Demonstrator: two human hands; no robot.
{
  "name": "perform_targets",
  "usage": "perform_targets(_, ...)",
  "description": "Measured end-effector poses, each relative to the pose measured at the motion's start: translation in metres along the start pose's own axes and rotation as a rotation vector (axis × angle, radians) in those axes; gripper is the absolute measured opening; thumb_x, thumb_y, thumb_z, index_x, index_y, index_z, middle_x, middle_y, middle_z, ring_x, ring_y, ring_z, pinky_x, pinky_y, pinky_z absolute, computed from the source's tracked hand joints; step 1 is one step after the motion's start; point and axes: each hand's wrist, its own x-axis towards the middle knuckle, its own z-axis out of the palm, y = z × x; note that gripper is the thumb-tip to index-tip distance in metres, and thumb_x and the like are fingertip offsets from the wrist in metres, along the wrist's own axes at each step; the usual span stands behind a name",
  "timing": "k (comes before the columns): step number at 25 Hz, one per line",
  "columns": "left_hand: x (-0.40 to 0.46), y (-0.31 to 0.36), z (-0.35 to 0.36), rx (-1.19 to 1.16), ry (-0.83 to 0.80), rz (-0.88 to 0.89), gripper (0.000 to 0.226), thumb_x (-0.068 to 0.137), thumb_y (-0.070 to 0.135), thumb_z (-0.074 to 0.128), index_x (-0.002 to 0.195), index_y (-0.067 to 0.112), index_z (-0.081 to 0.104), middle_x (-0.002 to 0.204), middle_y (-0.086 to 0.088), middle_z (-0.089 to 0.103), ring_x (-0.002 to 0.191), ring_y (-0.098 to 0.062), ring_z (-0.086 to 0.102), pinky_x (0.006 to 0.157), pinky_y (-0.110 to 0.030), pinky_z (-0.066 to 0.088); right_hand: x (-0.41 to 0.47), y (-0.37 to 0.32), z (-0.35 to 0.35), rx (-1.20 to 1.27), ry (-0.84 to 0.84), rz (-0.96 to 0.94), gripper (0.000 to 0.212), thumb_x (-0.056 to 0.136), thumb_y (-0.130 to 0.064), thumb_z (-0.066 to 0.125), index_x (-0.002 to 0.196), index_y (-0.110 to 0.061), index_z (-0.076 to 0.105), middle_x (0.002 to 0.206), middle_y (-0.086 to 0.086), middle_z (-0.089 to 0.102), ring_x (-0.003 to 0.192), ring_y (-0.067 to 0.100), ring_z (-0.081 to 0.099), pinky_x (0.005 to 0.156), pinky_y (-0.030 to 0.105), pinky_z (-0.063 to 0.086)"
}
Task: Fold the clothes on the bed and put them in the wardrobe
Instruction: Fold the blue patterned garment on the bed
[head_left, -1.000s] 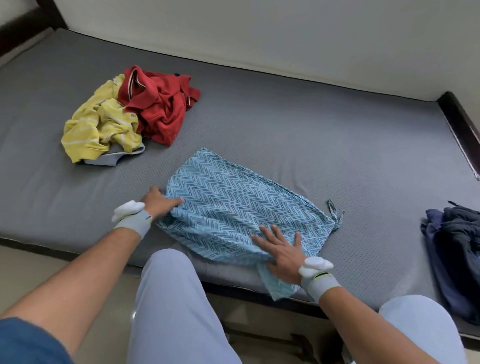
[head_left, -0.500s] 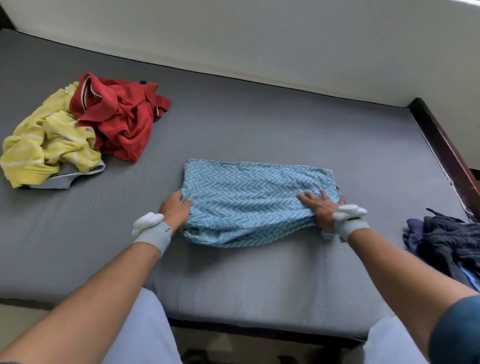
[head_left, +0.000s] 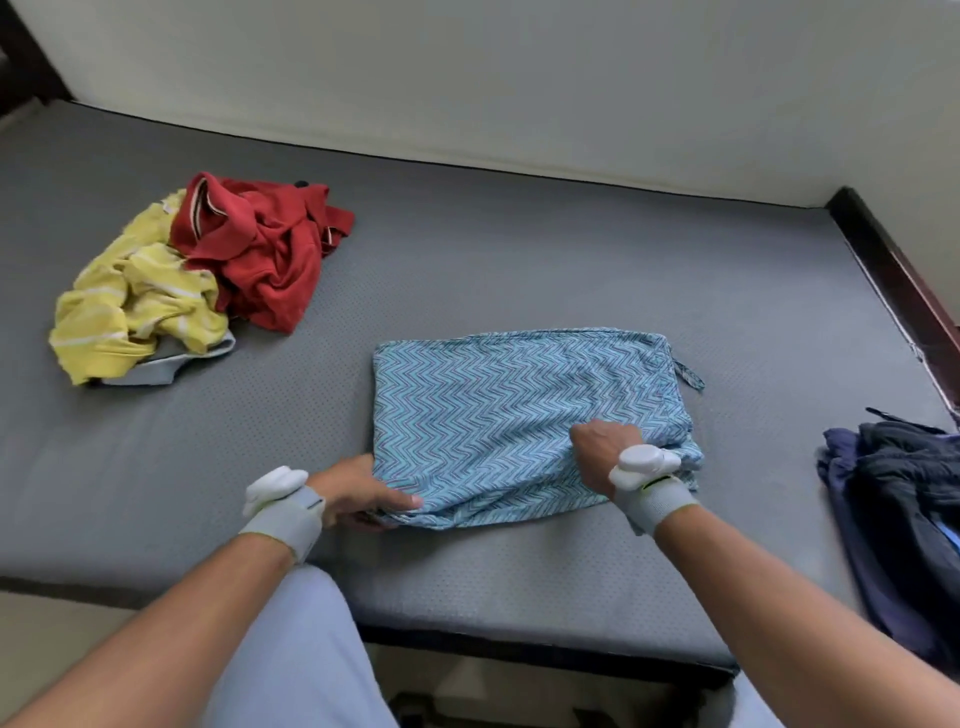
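A blue zigzag-patterned garment (head_left: 498, 410) lies folded in a rough rectangle on the grey mattress (head_left: 519, 249), a drawstring sticking out at its far right corner. My left hand (head_left: 358, 493) pinches its near left corner, thumb on top and fingers tucked under the cloth. My right hand (head_left: 605, 452) grips a bunch of fabric at the near right side, fingers curled into the cloth. A crumpled red shirt (head_left: 260, 249) and a crumpled yellow striped shirt (head_left: 130, 306) lie together at the far left.
A heap of dark navy clothes (head_left: 893, 499) sits at the right edge of the mattress. A dark wooden bed frame (head_left: 893, 270) runs along the right side, a pale wall behind. My knees in light trousers are at the bed's front edge.
The garment now lies nearer the front edge. My right hand went from lying on its right end to gripping the near right fabric. My left hand shifted to the near left corner.
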Motion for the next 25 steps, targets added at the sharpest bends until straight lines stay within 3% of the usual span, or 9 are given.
perform_targets(1,-0.001,-0.001,0.002,-0.001,-0.039,-0.075,0.079,0.049,0.033,0.095,0.118,0.011,0.062,0.108,-0.006,0.073,0.095,-0.025,0.070,0.093,-0.040,0.054,-0.003,-0.011,0.003,0.111,0.034,-0.092,0.044,0.088,-0.003,0.045,0.129,-0.017,0.052,0.131,0.006,0.058,0.115,0.030,0.058,0.095,0.046,0.049)
perform_targets(3,-0.006,0.000,0.003,0.068,0.001,-0.170,0.054,0.070,0.029,0.085,0.113,0.007,0.062,0.094,-0.006,0.073,0.073,-0.019,0.070,0.074,-0.031,0.057,-0.009,-0.039,0.013,0.355,0.021,-0.323,0.067,0.086,-0.004,0.045,0.148,-0.025,0.032,0.154,0.001,0.035,0.137,0.027,0.038,0.108,0.045,0.040)
perform_targets(6,-0.005,0.003,0.000,-0.013,0.229,-0.053,0.043,0.076,0.040,0.079,0.099,0.007,0.062,0.071,-0.003,0.060,0.056,-0.011,0.053,0.049,-0.015,0.041,-0.004,-0.080,0.022,0.678,0.042,-0.376,0.065,0.095,-0.030,0.052,0.152,-0.029,0.021,0.158,-0.001,0.027,0.143,0.020,0.030,0.114,0.038,0.031)
perform_targets(8,0.004,0.008,-0.005,-0.189,0.312,0.046,0.040,0.077,0.039,0.078,0.100,0.009,0.065,0.085,-0.005,0.071,0.071,-0.015,0.065,0.067,-0.022,0.053,0.005,-0.097,0.022,1.029,0.129,-0.245,0.067,0.093,-0.048,0.056,0.150,-0.033,0.024,0.153,-0.001,0.035,0.138,0.019,0.036,0.111,0.038,0.035)
perform_targets(11,0.018,0.019,-0.007,-0.300,0.361,0.090,0.040,0.079,0.031,0.078,0.109,0.008,0.065,0.106,-0.008,0.072,0.092,-0.023,0.069,0.092,-0.040,0.054,0.020,-0.109,0.019,1.483,0.275,-0.044,0.069,0.092,-0.046,0.059,0.150,-0.030,0.025,0.156,-0.005,0.028,0.143,0.015,0.026,0.113,0.029,0.027)
perform_targets(14,0.025,0.026,-0.007,-0.371,0.391,0.157,0.024,0.086,0.012,0.068,0.109,0.008,0.065,0.110,-0.016,0.070,0.092,-0.029,0.069,0.092,-0.047,0.054,0.037,-0.103,0.016,1.640,0.277,0.093,0.072,0.092,-0.049,0.057,0.151,-0.031,0.021,0.159,-0.004,0.021,0.146,0.016,0.021,0.116,0.033,0.024)
perform_targets(19,-0.003,0.064,-0.008,-0.565,0.270,0.421,0.024,0.093,0.003,0.054,0.118,0.002,0.058,0.106,-0.018,0.069,0.086,-0.027,0.069,0.075,-0.036,0.060,0.053,-0.116,-0.004,1.901,0.147,0.019,0.072,0.094,-0.053,0.049,0.153,-0.029,0.017,0.158,-0.003,0.021,0.137,0.007,0.026,0.111,0.028,0.020)
perform_targets(22,-0.012,0.114,0.011,-0.429,0.109,0.540,0.030,0.092,0.000,0.053,0.121,0.008,0.056,0.106,-0.016,0.068,0.088,-0.027,0.065,0.076,-0.036,0.057,0.050,-0.120,-0.022,2.112,-0.062,-0.113,0.086,0.076,-0.078,0.052,0.145,-0.029,0.038,0.152,0.000,0.039,0.134,0.020,0.043,0.115,0.045,0.029)
perform_targets(25,0.008,0.166,0.059,0.024,0.099,0.625,0.035,0.085,0.005,0.057,0.117,0.018,0.055,0.115,-0.010,0.061,0.104,-0.018,0.056,0.092,-0.030,0.045,0.043,-0.072,-0.038,2.350,-0.177,-0.102,0.053,0.092,-0.058,0.047,0.113,-0.014,0.067,0.112,0.016,0.069,0.098,0.027,0.067,0.096,0.044,0.049)
